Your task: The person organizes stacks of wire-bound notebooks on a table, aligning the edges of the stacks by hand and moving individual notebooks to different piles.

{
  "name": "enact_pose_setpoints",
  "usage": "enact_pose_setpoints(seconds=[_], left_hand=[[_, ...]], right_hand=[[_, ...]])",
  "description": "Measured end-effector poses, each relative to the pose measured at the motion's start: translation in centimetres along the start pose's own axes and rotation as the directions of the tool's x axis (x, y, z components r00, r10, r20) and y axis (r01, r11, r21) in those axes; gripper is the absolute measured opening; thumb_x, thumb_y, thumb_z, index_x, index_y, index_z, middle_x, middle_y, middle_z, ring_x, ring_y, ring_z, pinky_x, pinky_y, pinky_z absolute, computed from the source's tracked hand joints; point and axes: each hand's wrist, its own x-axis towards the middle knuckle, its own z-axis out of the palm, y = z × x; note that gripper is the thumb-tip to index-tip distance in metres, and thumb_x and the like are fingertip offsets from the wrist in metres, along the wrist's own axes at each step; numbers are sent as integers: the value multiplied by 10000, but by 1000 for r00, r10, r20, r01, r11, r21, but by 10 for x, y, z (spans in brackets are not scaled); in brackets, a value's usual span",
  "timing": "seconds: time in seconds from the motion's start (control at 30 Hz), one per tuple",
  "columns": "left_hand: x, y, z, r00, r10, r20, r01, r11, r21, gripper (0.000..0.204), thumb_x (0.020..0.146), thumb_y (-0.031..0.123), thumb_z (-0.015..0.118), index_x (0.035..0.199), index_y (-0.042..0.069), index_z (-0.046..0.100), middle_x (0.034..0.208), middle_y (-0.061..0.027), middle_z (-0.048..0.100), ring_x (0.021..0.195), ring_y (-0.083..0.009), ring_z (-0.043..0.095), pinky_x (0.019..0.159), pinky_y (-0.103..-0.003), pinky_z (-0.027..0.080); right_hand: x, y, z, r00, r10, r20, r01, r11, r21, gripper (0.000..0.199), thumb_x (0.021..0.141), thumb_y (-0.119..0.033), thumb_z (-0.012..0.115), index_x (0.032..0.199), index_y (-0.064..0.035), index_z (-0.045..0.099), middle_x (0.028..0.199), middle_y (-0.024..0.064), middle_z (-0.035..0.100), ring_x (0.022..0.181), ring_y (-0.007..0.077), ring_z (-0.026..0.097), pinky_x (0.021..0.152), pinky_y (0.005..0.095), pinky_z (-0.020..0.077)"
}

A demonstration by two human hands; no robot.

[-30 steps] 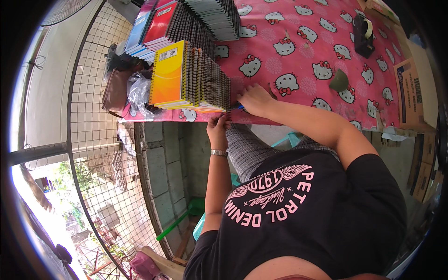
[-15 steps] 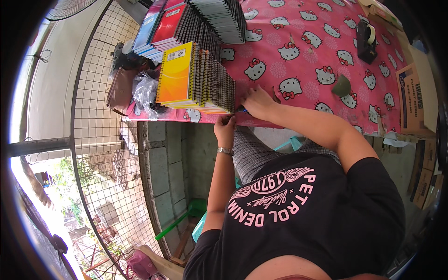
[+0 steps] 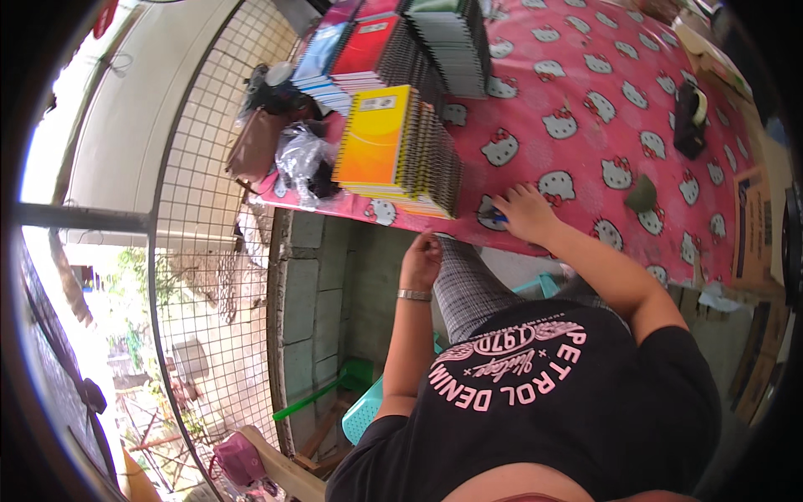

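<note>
My right hand [image 3: 525, 214] rests on the pink tablecloth [image 3: 585, 100] with white cat faces, near the table's front edge. Its fingers are closed on a small blue object [image 3: 493, 217], perhaps a pen. My left hand [image 3: 421, 261], with a metal bracelet on its wrist, reaches up from below to the table's edge. Its fingertips touch the hanging cloth there, and their grip is hidden. Just left of both hands stands a stack of spiral notebooks with a yellow cover [image 3: 381, 138].
More notebook stacks stand behind: red [image 3: 361, 46], blue [image 3: 322, 52] and dark [image 3: 452, 33]. Plastic bags [image 3: 297, 159] and a brown bag [image 3: 255, 142] sit at the table's left end by a wire mesh fence [image 3: 209, 251]. A black tape dispenser [image 3: 690, 117], a green lump [image 3: 642, 194] and cardboard boxes [image 3: 753, 226] are to the right.
The view has shifted, so everything sits further right in the picture. My right hand has slid a little away from the yellow stack along the table's edge. My left hand stays at the edge.
</note>
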Motion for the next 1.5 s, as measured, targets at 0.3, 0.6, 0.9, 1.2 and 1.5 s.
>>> enact_pose_setpoints(seconds=[0.3,0.6,0.9,1.2,1.5], left_hand=[[67,274,-37,931,23,-365,-174,905,-388,443,966,245,518,1311,-27,457,1314,-222,507,1263,-372,466,1037,-487,458],[-64,216,194,551,546,631,-829,269,491,352,870,184,700,1159,27,574,1405,-170,469,1312,-303,453,1062,-383,373],[-72,200,199,658,252,709,-687,-183,703,389,752,163,789,1034,43,549,1418,-225,437,1325,-375,425,1067,-408,368],[-70,200,196,660,195,725,-709,-156,688,418,754,98,769,1104,62,543,1454,-206,382,1340,-332,398,1064,-396,375],[-77,199,203,629,154,762,-671,-387,632,597,656,104,777,1172,86,478,1437,-231,359,1364,-406,352,1081,-444,355]], right_hand=[[-14,-12,-2,994,-15,-108,35,982,184,512,738,-239,732,1191,-119,527,1055,130,557,1056,334,529,974,480,386],[36,-47,-99,937,34,-346,204,751,628,528,749,-198,737,1208,-68,512,1159,149,559,1125,351,520,986,465,381],[70,-66,-122,883,-91,-460,389,689,611,490,728,-164,769,1175,-89,583,1117,86,589,1078,301,554,937,413,420],[68,-68,-144,926,-105,363,-360,51,932,331,844,-233,701,1106,-45,626,1001,139,643,909,266,638,741,326,506],[70,-56,-129,943,-75,-324,293,653,699,359,870,-267,692,1118,-18,619,956,146,674,904,269,665,805,389,505]])
